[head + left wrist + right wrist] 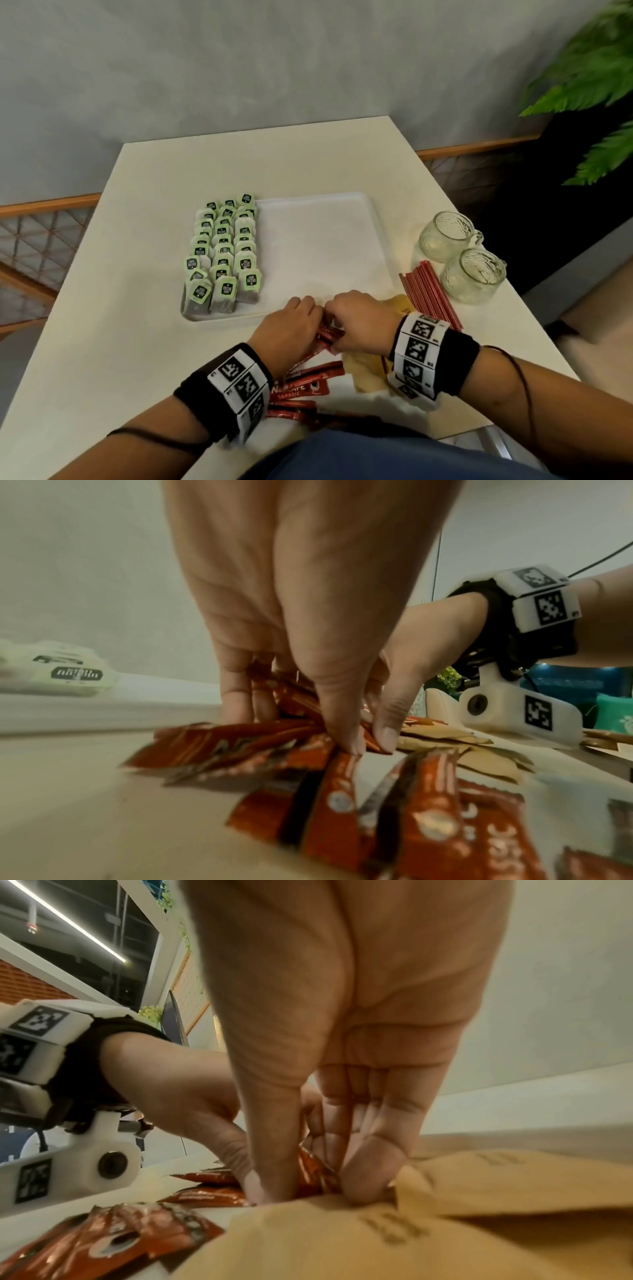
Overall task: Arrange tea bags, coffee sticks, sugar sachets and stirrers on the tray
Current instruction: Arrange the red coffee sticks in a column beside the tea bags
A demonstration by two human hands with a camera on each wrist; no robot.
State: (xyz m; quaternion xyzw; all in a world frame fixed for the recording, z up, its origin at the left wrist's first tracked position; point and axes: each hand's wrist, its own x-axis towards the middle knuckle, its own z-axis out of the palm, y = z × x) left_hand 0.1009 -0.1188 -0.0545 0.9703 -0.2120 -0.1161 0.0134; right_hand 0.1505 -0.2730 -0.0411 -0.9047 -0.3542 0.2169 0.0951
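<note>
Head view, lower centre: left hand (287,329) and right hand (356,323) pressed together, both clamped on red coffee sticks (327,337) just below the tray (318,246). Best squared into one even bundle before lifting, loose ends gathered.

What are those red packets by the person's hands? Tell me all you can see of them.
The coffee sticks are slim red foil-like packets with white lettering and dark bands, lying loosely scattered and overlapping on the white table, in front of the tray and not yet on it. The left hand and the right hand both pinch a small bunch of them. Tan paper sachets lie against their right side.
</note>
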